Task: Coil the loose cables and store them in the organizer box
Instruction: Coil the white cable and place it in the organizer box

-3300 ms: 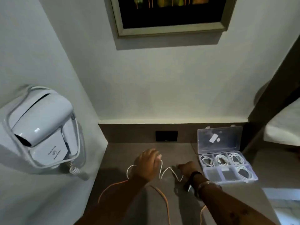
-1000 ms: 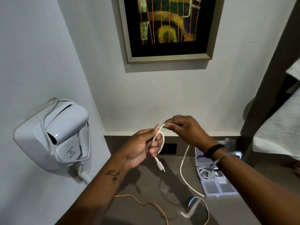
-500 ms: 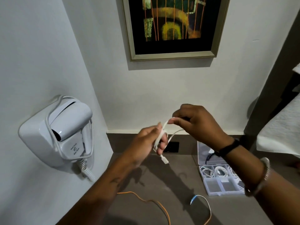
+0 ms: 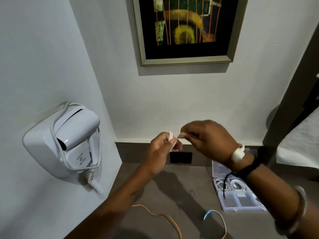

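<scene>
Since a moment ago the dangling plug has been gathered up. Left hand [image 4: 159, 153] pinches the white cable [image 4: 171, 137], seemingly coiled upright; right hand [image 4: 207, 140] grips its end, above the tabletop [image 4: 181, 195], left of the organizer box [image 4: 241, 202].

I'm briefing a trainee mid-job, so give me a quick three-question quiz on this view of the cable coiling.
1. True or false: the white cable is held up between both hands, off the counter.
2. Which cable lies loose on the counter? A) orange cable B) green cable C) black cable
3. On which side of the counter does the organizer box sit, and is its lid open or shut?

Key: 1 true. 2 A. 3 The right side, lid open, with coiled white cables in its rear compartments.
</scene>
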Motion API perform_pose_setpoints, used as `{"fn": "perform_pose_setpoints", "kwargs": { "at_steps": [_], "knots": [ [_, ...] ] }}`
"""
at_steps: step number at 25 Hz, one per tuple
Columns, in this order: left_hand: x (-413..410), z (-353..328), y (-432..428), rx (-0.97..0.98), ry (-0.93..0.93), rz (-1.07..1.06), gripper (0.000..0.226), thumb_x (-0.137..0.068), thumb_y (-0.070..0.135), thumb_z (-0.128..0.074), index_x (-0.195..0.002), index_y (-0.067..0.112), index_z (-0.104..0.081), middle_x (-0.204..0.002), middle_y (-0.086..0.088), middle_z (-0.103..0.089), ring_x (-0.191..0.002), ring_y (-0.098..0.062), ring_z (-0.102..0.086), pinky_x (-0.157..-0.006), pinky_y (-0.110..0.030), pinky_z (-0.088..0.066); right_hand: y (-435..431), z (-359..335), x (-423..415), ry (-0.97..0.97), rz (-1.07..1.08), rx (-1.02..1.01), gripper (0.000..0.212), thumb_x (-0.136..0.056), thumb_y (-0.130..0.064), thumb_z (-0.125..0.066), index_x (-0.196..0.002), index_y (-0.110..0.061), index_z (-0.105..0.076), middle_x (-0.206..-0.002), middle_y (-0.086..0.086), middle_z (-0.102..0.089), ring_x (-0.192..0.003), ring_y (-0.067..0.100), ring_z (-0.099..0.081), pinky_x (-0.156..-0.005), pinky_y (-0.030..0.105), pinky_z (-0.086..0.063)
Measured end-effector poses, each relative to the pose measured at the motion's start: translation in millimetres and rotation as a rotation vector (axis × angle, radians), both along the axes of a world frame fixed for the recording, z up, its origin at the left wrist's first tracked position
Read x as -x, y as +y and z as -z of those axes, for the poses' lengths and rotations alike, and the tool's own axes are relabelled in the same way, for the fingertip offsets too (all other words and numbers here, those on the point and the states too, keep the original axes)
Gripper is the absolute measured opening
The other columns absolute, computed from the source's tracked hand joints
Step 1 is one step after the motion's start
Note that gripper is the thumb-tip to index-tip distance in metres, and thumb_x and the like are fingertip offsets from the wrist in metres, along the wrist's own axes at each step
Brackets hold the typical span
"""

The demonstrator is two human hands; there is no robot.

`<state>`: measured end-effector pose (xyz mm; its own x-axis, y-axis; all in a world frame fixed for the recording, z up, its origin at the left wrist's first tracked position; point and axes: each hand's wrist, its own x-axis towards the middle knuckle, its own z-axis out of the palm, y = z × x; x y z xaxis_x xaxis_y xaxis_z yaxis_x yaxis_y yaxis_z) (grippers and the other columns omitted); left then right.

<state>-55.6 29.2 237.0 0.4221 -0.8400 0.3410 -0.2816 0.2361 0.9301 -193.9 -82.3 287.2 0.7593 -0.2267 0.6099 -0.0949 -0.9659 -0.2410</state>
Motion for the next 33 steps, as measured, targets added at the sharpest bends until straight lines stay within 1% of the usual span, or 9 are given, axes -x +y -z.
{"fn": "perform_pose_setpoints", "kwargs": {
  "at_steps": [5, 8, 9, 12, 15, 18, 21, 26, 33],
  "knots": [
    [-13.6, -17.5, 4.7, -0.053, 0.497, 0.519, 0.028, -0.096, 0.025, -0.045, -0.075, 0.008, -0.053, -0.066, -0.006, -0.054, -0.054, -0.017, -0.051, -0.054, -0.027, -0.047, -14.2, 37.6, -11.9, -0.095, -0.084, -0.598, 0.021, -0.089, -0.025, -0.063, -0.085, -0.008, -0.074, -0.073, -0.012, -0.066, -0.066, -0.006, -0.059, -0.065, 0.020, -0.046],
    [-17.4, -10.0, -6.4, 0.143, 0.821, 0.362, 0.023, -0.098, 0.019, -0.047, -0.082, 0.007, -0.059, -0.076, -0.007, -0.066, -0.070, -0.020, -0.064, -0.067, -0.028, -0.056, 13.6, 77.8, -10.0, 0.133, -0.117, -0.590, 0.025, -0.098, -0.024, -0.054, -0.074, -0.025, -0.060, -0.066, -0.010, -0.058, -0.062, -0.002, -0.051, -0.063, 0.030, -0.044],
    [-16.3, -3.4, -11.9, 0.168, 0.782, 0.209, 0.022, -0.099, 0.016, -0.046, -0.085, 0.007, -0.061, -0.082, -0.008, -0.070, -0.078, -0.022, -0.068, -0.072, -0.028, -0.057, 22.2, 83.1, -8.4, 0.213, -0.149, -0.548, 0.027, -0.100, -0.024, -0.050, -0.073, -0.025, -0.053, -0.063, -0.011, -0.051, -0.059, 0.001, -0.048, -0.061, 0.029, -0.041],
    [-3.3, 18.7, -18.3, 0.053, 0.217, -0.187, 0.020, -0.100, 0.010, -0.046, -0.092, 0.000, -0.061, -0.090, -0.008, -0.071, -0.083, -0.017, -0.070, -0.076, -0.023, -0.054, 35.4, 72.1, -3.1, 0.383, -0.111, -0.360, 0.028, -0.099, -0.034, -0.047, -0.079, -0.015, -0.054, -0.069, 0.000, -0.058, -0.064, 0.017, -0.053, -0.060, 0.038, -0.044],
    [2.3, 27.0, -8.0, -0.041, -0.039, -0.038, 0.027, -0.100, 0.014, -0.048, -0.073, 0.009, -0.052, -0.064, 0.010, -0.061, -0.057, -0.004, -0.056, -0.060, -0.016, -0.044, 27.7, 37.2, 7.7, 0.263, 0.084, -0.004, 0.023, -0.093, -0.041, -0.052, -0.088, -0.023, -0.066, -0.077, 0.001, -0.070, -0.071, 0.025, -0.062, -0.055, 0.034, -0.046],
    [9.6, 18.1, 3.5, -0.162, 0.071, 0.148, 0.043, -0.095, 0.038, -0.041, -0.062, 0.013, -0.051, -0.048, 0.005, -0.049, -0.040, -0.008, -0.043, -0.044, -0.019, -0.038, 9.5, 5.9, 12.8, 0.131, -0.013, 0.010, 0.012, -0.086, -0.035, -0.069, -0.085, -0.024, -0.074, -0.075, -0.003, -0.066, -0.071, 0.018, -0.060, -0.055, 0.031, -0.045],
    [23.2, 6.6, 6.3, -0.003, 0.137, 0.045, 0.048, -0.098, 0.038, -0.039, -0.057, 0.023, -0.059, -0.042, 0.010, -0.038, -0.037, -0.005, -0.032, -0.039, -0.016, -0.030, -5.2, 6.2, 2.2, -0.021, -0.220, -0.523, 0.007, -0.081, -0.020, -0.076, -0.084, -0.014, -0.076, -0.079, 0.001, -0.066, -0.071, 0.016, -0.061, -0.064, 0.025, -0.048],
    [30.1, -2.8, -9.6, 0.231, 0.384, -0.121, 0.032, -0.079, 0.034, -0.056, -0.050, 0.022, -0.049, -0.042, 0.007, -0.032, -0.035, -0.008, -0.026, -0.036, -0.016, -0.024, 11.5, 41.4, -15.4, -0.264, -0.419, -1.208, 0.015, -0.090, -0.014, -0.062, -0.099, -0.010, -0.074, -0.106, 0.003, -0.066, -0.101, 0.015, -0.064, -0.087, 0.029, -0.051],
    [23.3, 17.3, -26.4, 0.222, 0.607, -0.271, 0.024, -0.075, 0.020, -0.056, -0.055, 0.021, -0.067, -0.053, 0.009, -0.060, -0.055, -0.008, -0.055, -0.050, -0.020, -0.047, 9.4, 32.8, -15.7, -0.045, -0.113, -1.036, 0.015, -0.093, -0.021, -0.063, -0.099, -0.026, -0.076, -0.095, -0.005, -0.072, -0.076, 0.000, -0.065, -0.064, 0.016, -0.051]
  ]
}}
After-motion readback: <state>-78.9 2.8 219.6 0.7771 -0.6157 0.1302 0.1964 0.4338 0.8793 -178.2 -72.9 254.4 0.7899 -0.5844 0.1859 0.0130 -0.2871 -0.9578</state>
